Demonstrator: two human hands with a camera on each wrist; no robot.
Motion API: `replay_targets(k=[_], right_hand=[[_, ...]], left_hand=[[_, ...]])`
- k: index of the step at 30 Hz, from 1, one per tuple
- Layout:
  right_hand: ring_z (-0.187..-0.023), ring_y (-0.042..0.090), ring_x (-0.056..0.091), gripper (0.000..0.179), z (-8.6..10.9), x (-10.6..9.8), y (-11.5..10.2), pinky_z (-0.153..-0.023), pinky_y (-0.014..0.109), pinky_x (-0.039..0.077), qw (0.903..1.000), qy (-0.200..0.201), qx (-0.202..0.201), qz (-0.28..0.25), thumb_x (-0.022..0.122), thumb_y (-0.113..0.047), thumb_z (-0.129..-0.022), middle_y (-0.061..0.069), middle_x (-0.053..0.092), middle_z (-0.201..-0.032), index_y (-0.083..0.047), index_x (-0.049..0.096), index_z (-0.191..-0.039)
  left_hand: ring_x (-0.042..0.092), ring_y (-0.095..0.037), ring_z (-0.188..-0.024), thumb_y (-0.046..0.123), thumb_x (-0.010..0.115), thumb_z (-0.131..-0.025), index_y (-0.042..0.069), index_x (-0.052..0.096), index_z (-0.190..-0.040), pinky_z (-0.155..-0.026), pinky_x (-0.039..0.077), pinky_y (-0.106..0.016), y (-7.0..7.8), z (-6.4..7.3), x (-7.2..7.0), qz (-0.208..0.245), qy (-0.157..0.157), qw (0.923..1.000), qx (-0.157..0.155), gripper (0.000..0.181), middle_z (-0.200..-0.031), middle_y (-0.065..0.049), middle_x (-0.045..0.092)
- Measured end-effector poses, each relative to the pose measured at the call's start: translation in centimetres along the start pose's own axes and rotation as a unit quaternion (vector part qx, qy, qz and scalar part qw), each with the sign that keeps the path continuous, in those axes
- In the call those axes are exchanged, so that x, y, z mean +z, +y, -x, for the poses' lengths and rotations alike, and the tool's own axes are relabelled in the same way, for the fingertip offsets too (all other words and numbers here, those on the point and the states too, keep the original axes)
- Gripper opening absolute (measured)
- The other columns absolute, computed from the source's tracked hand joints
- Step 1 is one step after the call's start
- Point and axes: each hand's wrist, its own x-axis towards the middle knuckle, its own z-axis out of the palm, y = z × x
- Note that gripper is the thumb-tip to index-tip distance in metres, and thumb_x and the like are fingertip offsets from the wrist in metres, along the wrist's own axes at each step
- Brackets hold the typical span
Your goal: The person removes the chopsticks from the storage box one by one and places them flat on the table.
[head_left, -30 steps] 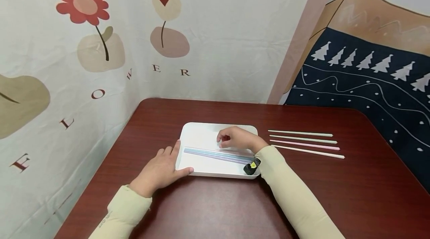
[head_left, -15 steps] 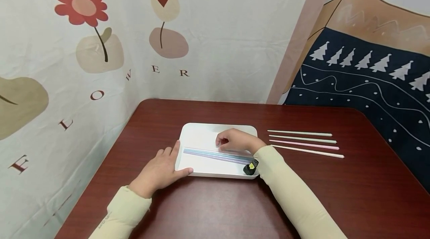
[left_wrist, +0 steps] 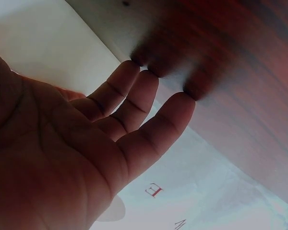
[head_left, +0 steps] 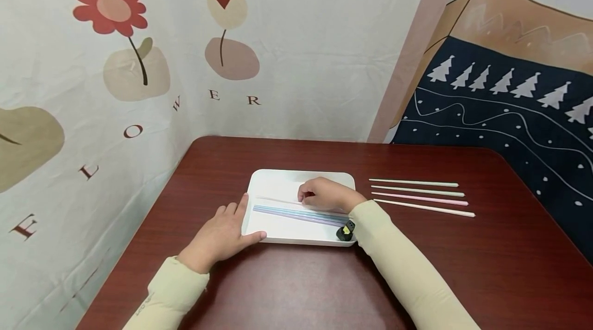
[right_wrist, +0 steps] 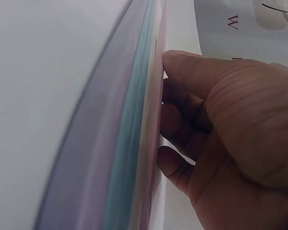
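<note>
A white tray [head_left: 273,180] rests on the table, with blue chopsticks [head_left: 287,210] and purple chopsticks [head_left: 296,216] lying side by side inside it. Over the tray, my right hand [head_left: 328,193] pinches a pale pink chopstick [head_left: 278,199] between thumb and fingertips. In the right wrist view the pink chopstick [right_wrist: 156,91] runs beside a cream one and the blue ones, up against the fingertips. My left hand [head_left: 221,232] rests on the tray's left edge with fingers spread and thumb along the front rim. The left wrist view shows its fingers [left_wrist: 153,129] extended and holding nothing.
To the right of the tray, two pale green chopsticks [head_left: 414,183], a pink one [head_left: 419,198] and a cream one [head_left: 423,208] lie in a row on the red-brown table [head_left: 296,289]. A printed curtain [head_left: 301,62] hangs behind the table.
The far end of the pale pink chopstick has swung away from the blue ones, toward the tray's back. The right hand has barely shifted; the left hand stays put.
</note>
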Motion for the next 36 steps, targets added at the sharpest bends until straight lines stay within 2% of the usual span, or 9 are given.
replay_targets(k=[7,14,20,31,36], right_hand=[[-0.073,0.007,0.052,0.01,0.14,-0.13,-0.41,-0.072,0.026,0.045,1.0,-0.005,-0.001,-0.007,0.066,-0.012,-0.093,-0.008,0.055,-0.074,-0.021,0.066,-0.088],[-0.071,0.007,0.05,0.013,-0.05,-0.07,-0.53,-0.07,0.026,0.043,0.9997,-0.004,0.005,0.022,0.066,-0.01,-0.093,-0.008,0.052,-0.072,-0.021,0.066,-0.088],[-0.069,0.007,0.05,0.012,-0.14,-0.06,-0.66,-0.068,0.026,0.043,0.9997,-0.007,0.013,0.018,0.067,-0.009,-0.092,-0.008,0.052,-0.07,-0.021,0.067,-0.089],[-0.07,0.008,0.049,0.017,0.04,-0.49,-0.68,-0.07,0.026,0.043,0.9994,0.014,-0.004,0.032,0.06,-0.004,-0.095,-0.007,0.051,-0.07,-0.018,0.068,-0.09],[-0.076,0.011,0.051,0.016,0.19,-0.75,-0.63,-0.074,0.027,0.044,0.9986,0.025,-0.004,0.047,0.061,-0.004,-0.096,-0.006,0.055,-0.078,-0.018,0.068,-0.092]], left_hand=[[0.047,-0.043,-0.117,0.077,0.053,-0.085,-0.007,0.023,-0.154,-0.092,0.045,-0.051,0.05,-0.01,-0.09,0.001,-0.003,1.0,-0.001,0.113,-0.131,-0.025,0.05],[0.047,-0.043,-0.117,0.077,0.052,-0.085,-0.007,0.023,-0.154,-0.093,0.045,-0.051,0.05,0.0,-0.1,0.001,-0.006,1.0,0.0,0.113,-0.132,-0.025,0.05],[0.047,-0.043,-0.117,0.079,0.051,-0.084,-0.007,0.023,-0.154,-0.093,0.045,-0.052,0.09,-0.01,-0.14,0.002,-0.006,1.0,-0.001,0.114,-0.132,-0.025,0.05],[0.046,-0.043,-0.118,0.078,0.052,-0.085,-0.007,0.022,-0.154,-0.094,0.045,-0.051,0.15,-0.1,-0.16,0.0,-0.006,1.0,0.0,0.113,-0.132,-0.026,0.049],[0.046,-0.043,-0.12,0.081,0.049,-0.083,-0.007,0.023,-0.154,-0.094,0.044,-0.052,0.2,0.09,-0.08,0.004,-0.009,1.0,0.0,0.116,-0.133,-0.025,0.049]])
